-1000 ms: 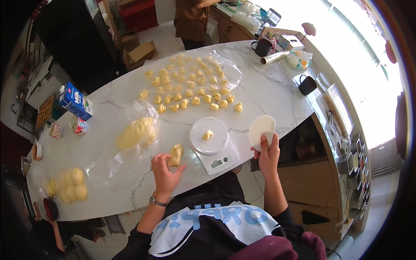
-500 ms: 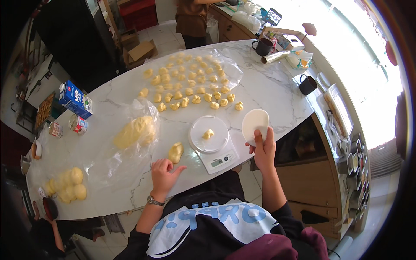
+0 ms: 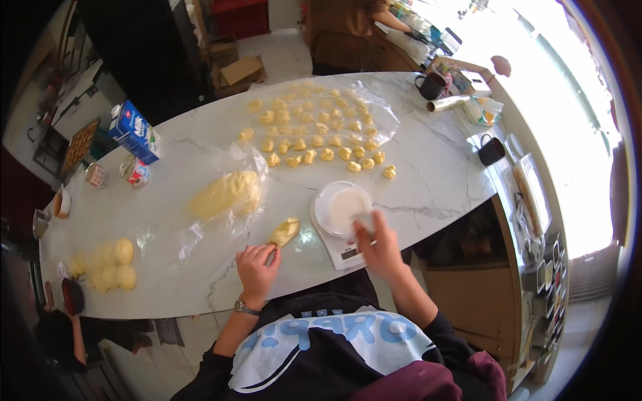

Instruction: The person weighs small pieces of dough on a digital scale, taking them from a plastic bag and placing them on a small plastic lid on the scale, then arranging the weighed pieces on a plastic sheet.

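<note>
Dough piece [image 3: 285, 231]: lying on the counter [image 3: 428, 190], left of the scale [image 3: 330, 246]; I am judging it light, soft, tacky, easily torn, best pinched gently by its near end. Left hand [image 3: 259, 269]: fingertips touching that end; pinch, I cannot tell. Right hand [image 3: 382, 250]: blurring, gripping the pale scraper [image 3: 348, 208] above the pan.

Pale blue letters, upside down in this view, cross the white front panel of the person's black top [image 3: 321, 332] at the near side. White lettering marks the blue carton [image 3: 136, 134] on the left of the desk [image 3: 428, 190]. Print on the red-and-white can [image 3: 135, 172] and the leftmost can [image 3: 96, 176] is too small to read; figures on the kitchen scale's display [image 3: 349, 253] are unclear.
</note>
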The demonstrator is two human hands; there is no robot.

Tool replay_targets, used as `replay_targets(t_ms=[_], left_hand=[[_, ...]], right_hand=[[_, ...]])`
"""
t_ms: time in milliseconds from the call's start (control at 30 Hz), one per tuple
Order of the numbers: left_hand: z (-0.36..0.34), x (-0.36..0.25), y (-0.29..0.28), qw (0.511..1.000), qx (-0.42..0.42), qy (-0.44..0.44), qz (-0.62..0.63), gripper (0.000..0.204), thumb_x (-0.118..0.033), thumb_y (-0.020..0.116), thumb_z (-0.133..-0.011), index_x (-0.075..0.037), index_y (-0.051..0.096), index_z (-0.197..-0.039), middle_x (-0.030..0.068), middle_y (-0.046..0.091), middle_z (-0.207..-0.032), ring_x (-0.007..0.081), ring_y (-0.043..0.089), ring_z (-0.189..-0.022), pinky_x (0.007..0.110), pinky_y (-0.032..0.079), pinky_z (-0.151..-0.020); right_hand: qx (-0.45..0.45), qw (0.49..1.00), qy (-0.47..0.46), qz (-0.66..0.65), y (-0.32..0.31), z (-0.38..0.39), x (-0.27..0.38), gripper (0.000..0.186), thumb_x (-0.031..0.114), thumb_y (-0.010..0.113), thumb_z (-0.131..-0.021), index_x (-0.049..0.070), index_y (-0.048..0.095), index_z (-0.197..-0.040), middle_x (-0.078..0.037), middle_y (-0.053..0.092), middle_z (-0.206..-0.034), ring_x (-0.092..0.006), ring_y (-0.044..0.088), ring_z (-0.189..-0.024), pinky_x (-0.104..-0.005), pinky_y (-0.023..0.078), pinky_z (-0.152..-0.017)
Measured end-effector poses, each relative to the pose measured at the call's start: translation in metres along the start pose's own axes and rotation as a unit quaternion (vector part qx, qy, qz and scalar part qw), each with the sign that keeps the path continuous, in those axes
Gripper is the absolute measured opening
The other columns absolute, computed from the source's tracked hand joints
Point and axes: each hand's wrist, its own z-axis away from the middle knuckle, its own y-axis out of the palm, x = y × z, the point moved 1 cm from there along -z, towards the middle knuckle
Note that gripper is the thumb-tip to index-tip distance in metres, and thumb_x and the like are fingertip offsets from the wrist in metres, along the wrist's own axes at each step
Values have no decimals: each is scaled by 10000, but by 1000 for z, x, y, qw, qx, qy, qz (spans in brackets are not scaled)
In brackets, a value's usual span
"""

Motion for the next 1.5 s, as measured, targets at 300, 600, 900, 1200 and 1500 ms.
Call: replay_targets(t_ms=[300, 600, 900, 1200, 1500], left_hand=[[9, 7, -15, 998, 52, -16, 41, 123, -147, 755, -699, -117, 674, -786, 6, 658, -818, 193, 580, -787, 352, 387, -697], [4, -17, -13, 944, 36, -150, 292, 107, -114, 745, -773, -78, 657, -821, 65, 674, -892, 227, 649, -776, 312, 519, -687], [-87, -73, 36, 942, 149, 68, 292, 222, -239, 558, -939, -92, 704, -1019, 101, 632, -1104, 237, 566, -1018, 349, 417, -882], [-116, -84, 40, 907, 265, 111, 309, 172, -137, 654, -849, -68, 704, -998, 94, 601, -1187, 253, 543, -1111, 361, 431, -935], [-164, -73, 96, 931, 168, 64, 318, 190, -88, 681, -810, -9, 685, -984, 133, 667, -1030, 268, 666, -815, 315, 535, -753]], right_hand=[[346, 868, -206, 289, 102, -40, 27, 196, 262, 440, -960, 94, 450, -1060, -171, 633, -666, -375, 622, -586, -457, 475, -498], [144, 983, 7, 115, 34, -15, -1, 191, 196, 480, -960, 56, 408, -1067, -173, 653, -708, -375, 646, -634, -441, 484, -520], [-139, 989, 43, -27, -53, -11, -5, 222, 196, 505, -975, -6, 454, -1052, -106, 639, -725, -123, 601, -520, -255, 435, -440], [-233, 966, 105, -44, -80, 22, -27, 208, 191, 498, -980, 7, 477, -1074, -79, 629, -713, -109, 623, -559, -233, 438, -443], [-239, 965, 97, -48, -79, 14, -35, 218, 213, 496, -981, 4, 480, -1044, -84, 632, -707, -116, 629, -557, -232, 436, -437]])
